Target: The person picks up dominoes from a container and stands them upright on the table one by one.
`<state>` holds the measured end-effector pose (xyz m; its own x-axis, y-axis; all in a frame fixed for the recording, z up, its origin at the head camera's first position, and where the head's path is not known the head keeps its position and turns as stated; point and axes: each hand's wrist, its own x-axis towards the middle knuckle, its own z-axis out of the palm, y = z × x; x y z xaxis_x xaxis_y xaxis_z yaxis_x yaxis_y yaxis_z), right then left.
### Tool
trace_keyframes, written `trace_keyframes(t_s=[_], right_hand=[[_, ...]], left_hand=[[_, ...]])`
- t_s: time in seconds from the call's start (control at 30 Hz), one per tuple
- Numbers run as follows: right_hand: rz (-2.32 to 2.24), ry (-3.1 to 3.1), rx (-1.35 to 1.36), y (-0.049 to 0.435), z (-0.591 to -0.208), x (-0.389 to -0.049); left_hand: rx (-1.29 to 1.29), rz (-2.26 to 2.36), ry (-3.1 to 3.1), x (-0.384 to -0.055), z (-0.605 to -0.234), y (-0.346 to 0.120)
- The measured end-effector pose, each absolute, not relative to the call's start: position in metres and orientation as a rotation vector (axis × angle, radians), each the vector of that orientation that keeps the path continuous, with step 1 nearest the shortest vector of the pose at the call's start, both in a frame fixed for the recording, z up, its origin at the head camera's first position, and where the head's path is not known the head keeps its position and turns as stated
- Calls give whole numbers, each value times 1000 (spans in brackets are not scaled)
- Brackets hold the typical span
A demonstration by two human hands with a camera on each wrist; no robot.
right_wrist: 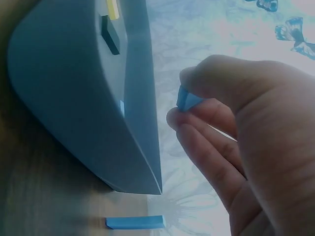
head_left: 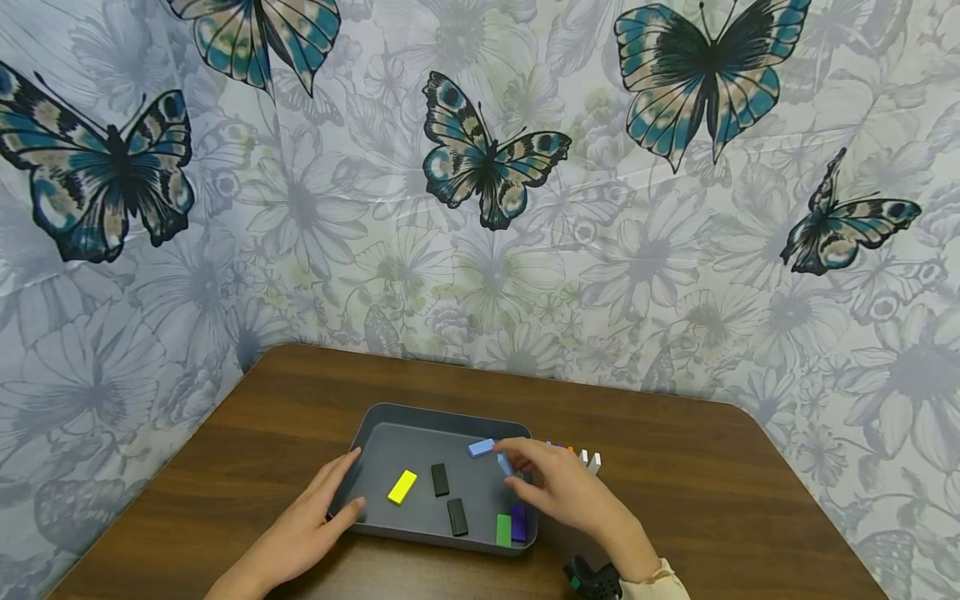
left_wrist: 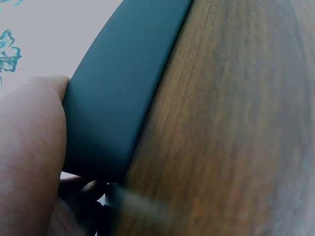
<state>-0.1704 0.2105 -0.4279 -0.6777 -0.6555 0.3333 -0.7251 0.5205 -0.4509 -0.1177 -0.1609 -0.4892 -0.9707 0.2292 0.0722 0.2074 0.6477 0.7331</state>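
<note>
A dark grey tray (head_left: 420,537) lies on the table. At its left end rests my left hand (head_left: 303,521), fingers along the rim and thumb over the near edge; the left wrist view shows that thumb (left_wrist: 32,142) against the tray's wall (left_wrist: 113,88). Over the tray's right side, my right hand (head_left: 573,492) pinches a light blue block (right_wrist: 189,100) between thumb and fingertips. Inside lie another light blue block (head_left: 481,447), a yellow block (head_left: 402,487), two black blocks (head_left: 439,479), a green block (head_left: 503,530) and a purple block (head_left: 518,521).
Beyond my right hand, several small blocks stand on the table, with white blocks (head_left: 595,462) visible at the end. A blue block (right_wrist: 135,222) appears outside the tray in the right wrist view. Behind the wooden table (head_left: 675,450) hangs a butterfly-patterned cloth (head_left: 337,275).
</note>
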Motion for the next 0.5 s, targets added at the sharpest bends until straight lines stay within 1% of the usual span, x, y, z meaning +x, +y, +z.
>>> trace_keyframes(t_s=[0.5], right_hand=[[978, -2649, 1134, 219, -422, -173]], left_hand=[[357, 1263, 2828, -119, -491, -162]])
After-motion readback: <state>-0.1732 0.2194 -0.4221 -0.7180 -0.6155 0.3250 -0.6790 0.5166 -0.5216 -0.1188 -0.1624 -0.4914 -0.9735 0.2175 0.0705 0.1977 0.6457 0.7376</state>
